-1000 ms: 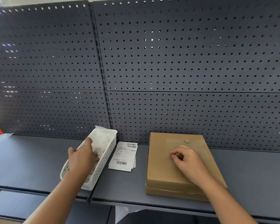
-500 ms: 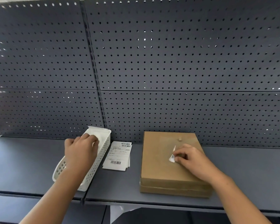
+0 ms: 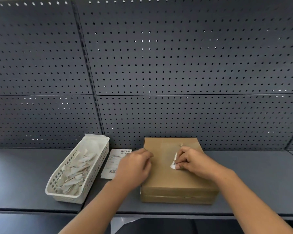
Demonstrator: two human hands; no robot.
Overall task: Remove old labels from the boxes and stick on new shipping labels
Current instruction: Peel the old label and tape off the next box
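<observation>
While right hand (image 3: 193, 162) fingers pinch the label scrap (image 3: 173, 164) atop the box (image 3: 176, 181), the basket (image 3: 64, 195) lies well left. Left hand (image 3: 134, 167), loosely curled, empty, is nearer.

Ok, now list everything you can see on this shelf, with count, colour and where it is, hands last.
cardboard box: 1, brown, centre-right of the shelf
old label piece: 1, white, on the box top, partly lifted
shipping labels: small stack, white with barcodes, flat between basket and box
basket: 1, white, slotted, left of the labels
label scraps: many, whitish, inside the basket
shelf: dark grey, under everything
pegboard: dark grey panels, behind the shelf
left hand: over the box's left edge
right hand: on the box top, pinches the old label piece
</observation>
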